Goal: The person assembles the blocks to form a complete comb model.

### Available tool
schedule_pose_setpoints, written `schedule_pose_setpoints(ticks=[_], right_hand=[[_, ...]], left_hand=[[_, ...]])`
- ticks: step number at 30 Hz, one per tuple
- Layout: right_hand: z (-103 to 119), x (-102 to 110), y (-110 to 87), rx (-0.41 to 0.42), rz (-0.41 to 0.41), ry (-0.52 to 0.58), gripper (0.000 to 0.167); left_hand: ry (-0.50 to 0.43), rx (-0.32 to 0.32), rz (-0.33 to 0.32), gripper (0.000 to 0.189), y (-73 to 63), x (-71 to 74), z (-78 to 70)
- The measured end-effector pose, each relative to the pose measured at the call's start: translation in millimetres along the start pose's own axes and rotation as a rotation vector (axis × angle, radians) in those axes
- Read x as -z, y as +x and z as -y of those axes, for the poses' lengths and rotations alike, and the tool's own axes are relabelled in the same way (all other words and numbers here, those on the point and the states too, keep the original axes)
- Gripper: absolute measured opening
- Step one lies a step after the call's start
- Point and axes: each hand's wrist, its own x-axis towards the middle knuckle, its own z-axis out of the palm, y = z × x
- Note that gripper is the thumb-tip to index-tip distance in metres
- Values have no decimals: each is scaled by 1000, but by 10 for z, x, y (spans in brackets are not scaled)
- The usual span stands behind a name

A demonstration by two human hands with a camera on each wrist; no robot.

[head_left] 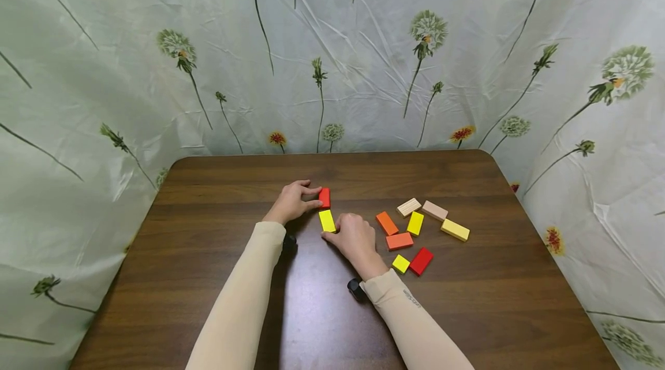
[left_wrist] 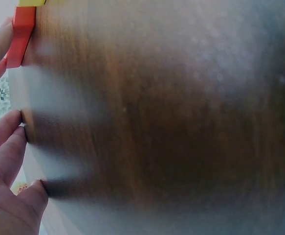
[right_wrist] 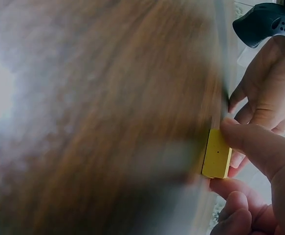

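My left hand (head_left: 293,202) pinches a red block (head_left: 324,197) between thumb and forefinger near the table's middle. Its other fingertips rest on the tabletop in the left wrist view, where the red block (left_wrist: 22,36) shows at the upper left. Just nearer to me lies a yellow block (head_left: 327,221), end to end with the red one. The thumb and forefinger of my right hand (head_left: 358,237) grip this yellow block (right_wrist: 217,154) at its near end. In the right wrist view, the left hand (right_wrist: 269,88) appears behind it.
To the right lie several loose blocks: an orange one (head_left: 387,223), a second orange one (head_left: 399,241), a red one (head_left: 421,261), yellow ones and pale wooden ones. The brown table (head_left: 218,277) ends at a flowered curtain (head_left: 363,98).
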Motion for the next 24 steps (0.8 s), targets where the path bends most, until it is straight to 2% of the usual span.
schedule_pose_setpoints(ticks=[24], right_hand=[[86,-87,80,-40,-22,-1,43]], left_hand=[[-22,-1,4,54,7,-14,41]])
